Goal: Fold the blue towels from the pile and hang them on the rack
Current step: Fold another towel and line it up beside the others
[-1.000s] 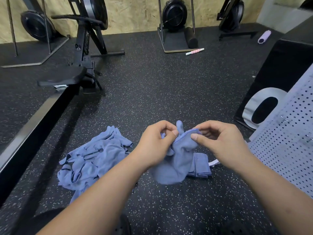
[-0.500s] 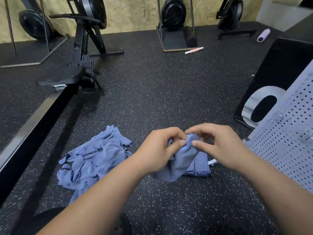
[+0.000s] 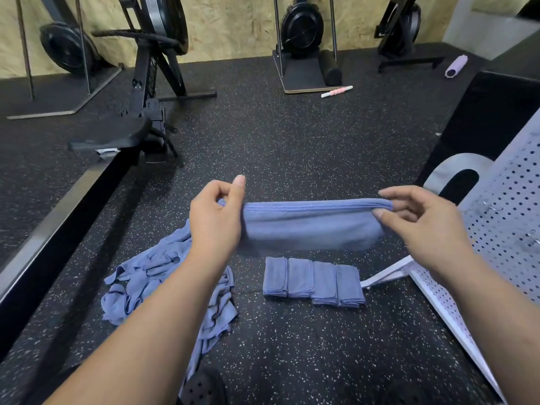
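While taut above floor [image 3: 292,147], blue towel [image 3: 309,226], edge ends in pinch of left hand [image 3: 216,220], right hand [image 3: 423,226].

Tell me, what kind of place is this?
Most likely a gym: a rowing machine stands on the left, the floor is speckled rubber matting, and a black foam roller lies near the far wall.

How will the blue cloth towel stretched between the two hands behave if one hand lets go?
Probably floppy: the blue cloth towel sags below its taut top edge between the left hand and right hand, so a freed corner would likely drop. Likely light, since fingertip pinches carry it. The crumpled blue towel pile suggests it holds no shape.
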